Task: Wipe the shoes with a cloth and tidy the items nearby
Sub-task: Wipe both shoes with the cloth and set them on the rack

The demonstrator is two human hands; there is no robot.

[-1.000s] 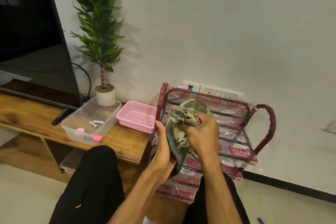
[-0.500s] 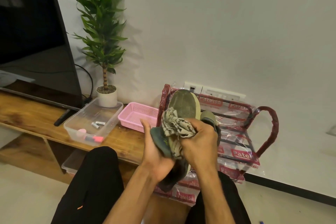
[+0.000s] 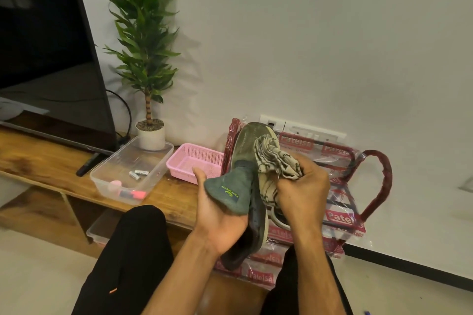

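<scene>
Black-trousered knees [image 3: 138, 250] at bottom of view, person seated. Left hand [image 3: 217, 215] palm up, cradling the grey-green shoe [image 3: 245, 146] from below, thumb up along its side, fingers wrapped behind and hidden. Shoe stands on end above the lap, one end pointing up, tongue with a green label flopped onto the left palm. Right hand [image 3: 304, 194] fisted tight on a bunched patterned cloth [image 3: 273, 158], cloth pressed to the shoe's right side. Just behind both: red shoe rack [image 3: 376, 181] in printed plastic wrap, on the floor by the wall. Left of it a wooden bench [image 3: 38, 161] with pink basket [image 3: 194, 161], clear tub [image 3: 102, 176] holding batteries [image 3: 138, 174] and a pink marker [image 3: 133, 194]. Farther back potted plant [image 3: 146, 59], TV [image 3: 46, 59], wall sockets [image 3: 302, 129].
</scene>
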